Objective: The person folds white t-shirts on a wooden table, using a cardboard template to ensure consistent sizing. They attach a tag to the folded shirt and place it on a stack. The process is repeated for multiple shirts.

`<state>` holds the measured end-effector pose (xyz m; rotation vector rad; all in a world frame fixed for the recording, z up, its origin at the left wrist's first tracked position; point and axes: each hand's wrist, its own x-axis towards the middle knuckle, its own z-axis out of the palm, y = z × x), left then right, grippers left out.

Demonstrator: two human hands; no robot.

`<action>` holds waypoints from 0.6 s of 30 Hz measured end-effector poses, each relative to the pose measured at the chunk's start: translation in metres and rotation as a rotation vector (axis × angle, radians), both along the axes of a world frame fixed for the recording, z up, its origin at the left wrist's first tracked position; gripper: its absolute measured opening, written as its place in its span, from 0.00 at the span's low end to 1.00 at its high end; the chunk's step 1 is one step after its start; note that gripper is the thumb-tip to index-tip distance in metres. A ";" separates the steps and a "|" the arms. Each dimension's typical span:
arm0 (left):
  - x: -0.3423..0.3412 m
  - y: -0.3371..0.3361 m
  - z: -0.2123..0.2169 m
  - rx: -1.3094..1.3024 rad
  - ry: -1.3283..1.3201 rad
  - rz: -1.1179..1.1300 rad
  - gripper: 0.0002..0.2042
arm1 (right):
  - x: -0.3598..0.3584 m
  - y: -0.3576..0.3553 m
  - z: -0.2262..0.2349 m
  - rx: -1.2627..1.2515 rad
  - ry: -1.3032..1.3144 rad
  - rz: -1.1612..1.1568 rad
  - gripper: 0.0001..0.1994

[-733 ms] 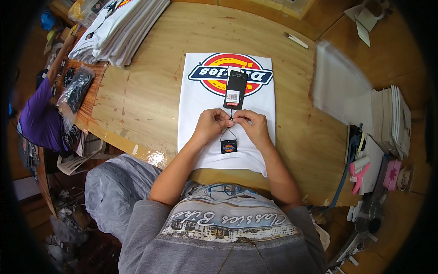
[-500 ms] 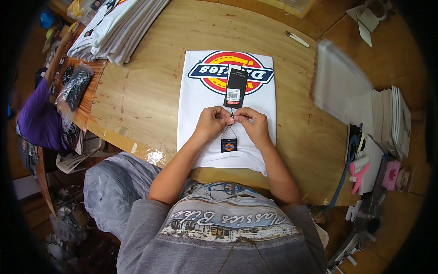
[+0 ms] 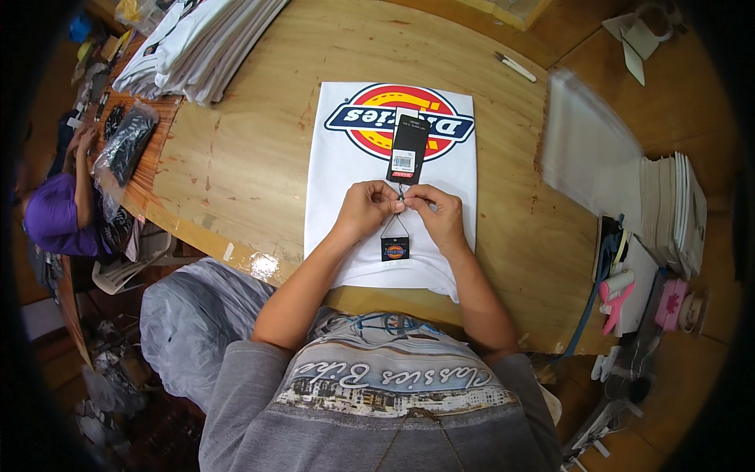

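Observation:
A folded white T-shirt (image 3: 330,173) with a red, yellow and blue print lies on the wooden table in front of me. My left hand (image 3: 368,209) and my right hand (image 3: 437,215) meet over its middle, fingertips pinched on a thin dark hang-tag string (image 3: 401,193). Beyond the fingers, a black hang tag (image 3: 409,141) with a white barcode label lies across the print. On the near side, the string spreads in a loop to a small black neck label (image 3: 395,249) near the shirt's collar edge. Fingertips hide the point where the string is gripped.
Stacked white shirts (image 3: 208,47) stand at the far left. Clear plastic bags (image 3: 586,141) lie right, beside piled packets (image 3: 675,208). A small cutter-like tool (image 3: 516,68) sits far right; a pink-handled tool (image 3: 616,303) hangs near the right edge. A co-worker in purple (image 3: 63,212) is at left.
My hands stay pinched at the same spot, with only slight finger movement. The black hang tag has tilted slightly. At left, the co-worker's raised arm has come down and the body has shifted.

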<state>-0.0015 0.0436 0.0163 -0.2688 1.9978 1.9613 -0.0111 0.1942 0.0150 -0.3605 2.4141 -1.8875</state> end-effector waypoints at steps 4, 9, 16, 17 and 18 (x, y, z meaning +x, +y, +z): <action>0.004 0.001 -0.012 -0.004 0.065 0.029 0.05 | 0.001 -0.002 -0.002 0.077 0.147 -0.013 0.04; 0.005 0.001 -0.011 -0.045 0.097 0.034 0.05 | 0.002 -0.003 0.003 0.162 0.223 0.009 0.04; -0.003 -0.002 0.003 0.047 -0.095 0.057 0.06 | 0.000 -0.001 0.001 -0.032 -0.002 0.058 0.10; -0.006 -0.002 0.008 0.073 -0.164 0.068 0.06 | 0.000 0.000 0.003 0.010 0.019 0.072 0.12; -0.006 -0.003 0.009 0.081 -0.172 0.071 0.07 | 0.001 -0.001 0.007 0.048 0.038 0.088 0.13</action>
